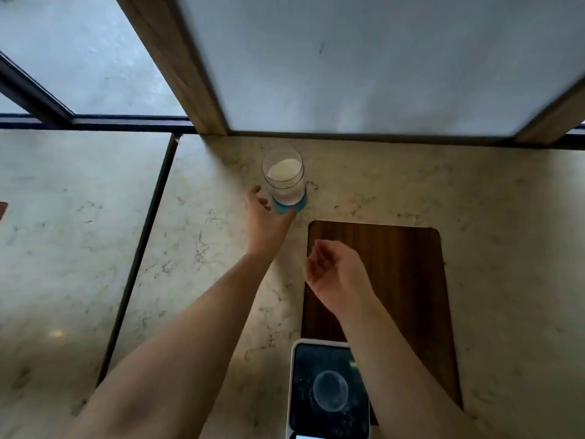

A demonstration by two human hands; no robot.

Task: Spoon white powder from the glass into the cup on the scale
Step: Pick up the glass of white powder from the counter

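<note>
Reaching toward the glass, the left hand has its fingers spread apart and clamped on nothing; the thumb tip touches or nearly touches the blue coaster under the glass. The glass stands just beyond those fingertips, upright, roughly half full of white powder. The right hand hovers over the wooden board, its fingers loosely curled and empty; no spoon is visible. The cup, a clear round shape, sits on the scale well behind both sets of fingers, close to the body. I judge the glass rigid, smooth-walled, breakable and bottom-heavy with powder, so it may slip in a loose hold. A wrap around the lower wall, thumb opposite the fingers, seems safest. Tilting would spill the powder.
</note>
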